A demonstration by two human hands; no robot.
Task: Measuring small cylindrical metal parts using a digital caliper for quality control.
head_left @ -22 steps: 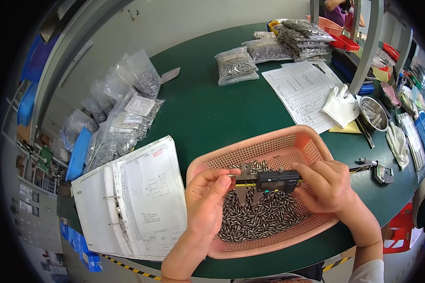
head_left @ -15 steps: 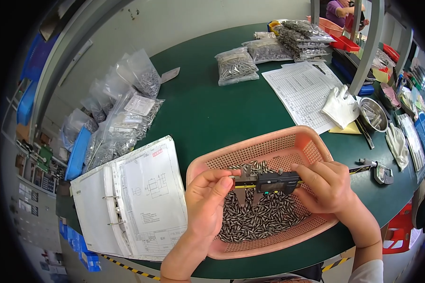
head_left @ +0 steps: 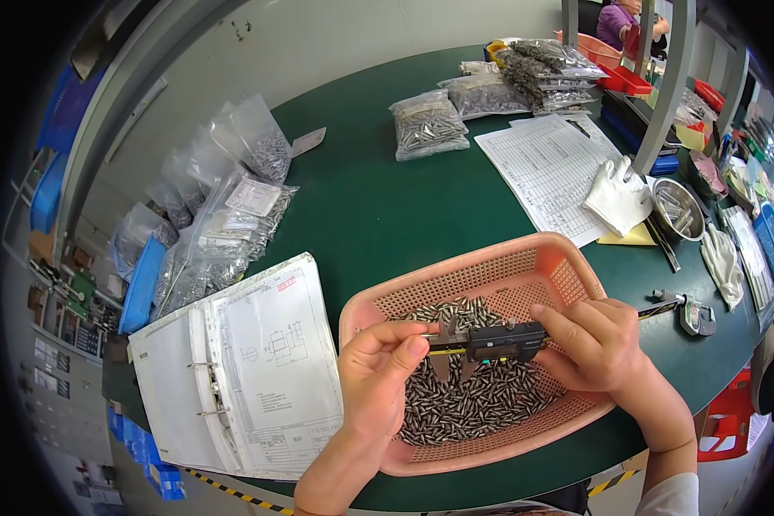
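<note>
- The digital caliper (head_left: 488, 341) is held level over the pink mesh basket (head_left: 576, 275), at about 5 o'clock from the middle of the green table (head_left: 378, 206); its body is clamped by the right hand (head_left: 595, 344), thumb on top.
- The left hand (head_left: 378, 378) is pinched shut at the 9 o'clock end of the caliper; what lies between thumb and forefinger is too small to be told, though a small metal pin is likely.
- Such a pin can be dropped if the pinch is eased before the jaws are closed on it; it would be lost among the heap of metal pins (head_left: 482, 400) directly below.
- A false reading can be caused if the pin is seated askew, or if the slider is pressed too hard by the right thumb.
- The basket's 6 o'clock rim lies close to the table edge; it can be tipped off by a push from the forearms.
- The open ring binder (head_left: 249, 370) at 9 o'clock overhangs the edge and can be knocked by the left elbow.
</note>
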